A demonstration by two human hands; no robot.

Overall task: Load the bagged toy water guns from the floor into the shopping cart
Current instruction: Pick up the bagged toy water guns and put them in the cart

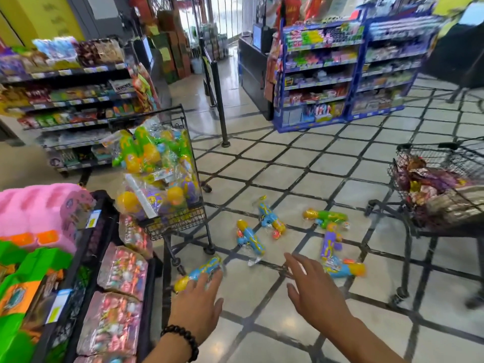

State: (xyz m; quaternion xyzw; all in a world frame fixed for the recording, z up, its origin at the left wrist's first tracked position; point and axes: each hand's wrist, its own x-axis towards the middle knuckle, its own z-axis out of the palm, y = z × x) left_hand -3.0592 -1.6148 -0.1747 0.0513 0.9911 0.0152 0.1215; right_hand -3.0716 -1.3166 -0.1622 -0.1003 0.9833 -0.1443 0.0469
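1. Now, far left: pink foam toys (39, 205) stacked over a black rack (104, 218) of pink blister packs (123, 268). Not part of the job.
2. Just right of that, shopping cart (180, 221) piled high with bagged water guns (154, 163), green, yellow and purple, bags crinkled and bulging above the rim. Room left only on top, by the look of it.
3. Down low, left hand (201, 297), beaded bracelet (182, 341) at the wrist, fingers over a blue-and-yellow bagged gun (201, 271) by the cart's wheel. Clamped on it or only lying across it? Cannot tell; too blurred.
4. Further right, two more blue guns (250, 238) (271, 218) loose on the tiled floor (288, 184), near each other.
5. Right hand (311, 292) hovering with fingers spread and straight, holding nothing, between those blue guns and the next cluster.
6. Then a green-and-yellow gun (327, 217), a purple one (331, 242), and a blue-orange one (345, 268) nearest that hand.
7. Handling call: hollow plastic, likely light; thin film bags likely slippery and crackly. Best taken round the stiff body of the gun through the bag, not by loose film, which may slide or tear.
8. Far right, a second cart (440, 179) holding other packets, well apart from the guns.
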